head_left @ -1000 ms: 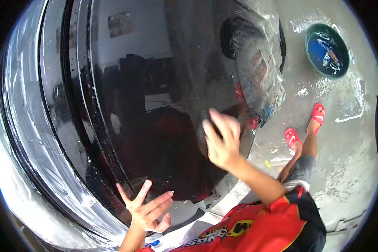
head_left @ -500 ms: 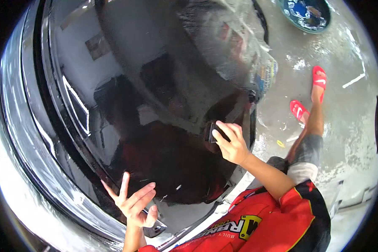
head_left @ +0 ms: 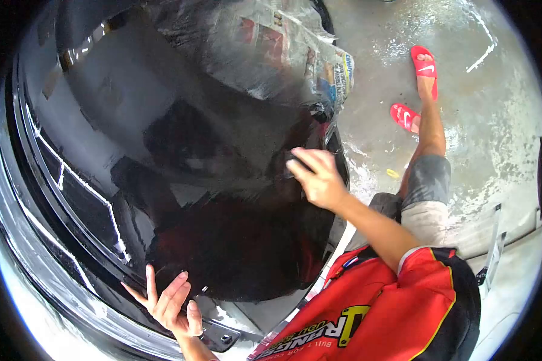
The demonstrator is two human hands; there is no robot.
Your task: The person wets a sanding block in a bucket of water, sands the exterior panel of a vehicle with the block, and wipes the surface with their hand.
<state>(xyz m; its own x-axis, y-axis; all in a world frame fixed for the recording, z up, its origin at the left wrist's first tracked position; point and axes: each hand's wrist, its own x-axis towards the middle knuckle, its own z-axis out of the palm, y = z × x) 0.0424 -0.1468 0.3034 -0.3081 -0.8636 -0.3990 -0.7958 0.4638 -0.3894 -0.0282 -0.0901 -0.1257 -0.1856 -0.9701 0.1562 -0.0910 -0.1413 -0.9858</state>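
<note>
A glossy black car body panel [head_left: 223, 253] fills the middle of the view, with reflections across it. My right hand [head_left: 322, 183] is against the panel near its right edge, fingers closed on a small dark block [head_left: 289, 167]. Motion blurs that hand, and the fingers mostly cover the block. At the lower left, my left hand [head_left: 173, 304] has its fingers spread, with the fingertips at the panel's surface; it holds nothing.
Newspaper [head_left: 283, 42] under clear plastic covers the panel's far right part. Light streaks mark the curved dark bodywork [head_left: 48, 228] at left. On the wet grey floor [head_left: 379, 78], my feet wear red slides [head_left: 424, 69]. A yellow scrap [head_left: 392, 173] lies nearby.
The view has shifted, and the blue-filled tub has left the top right. My right hand has moved slightly along the panel with the block. My left hand stays spread in much the same place.
</note>
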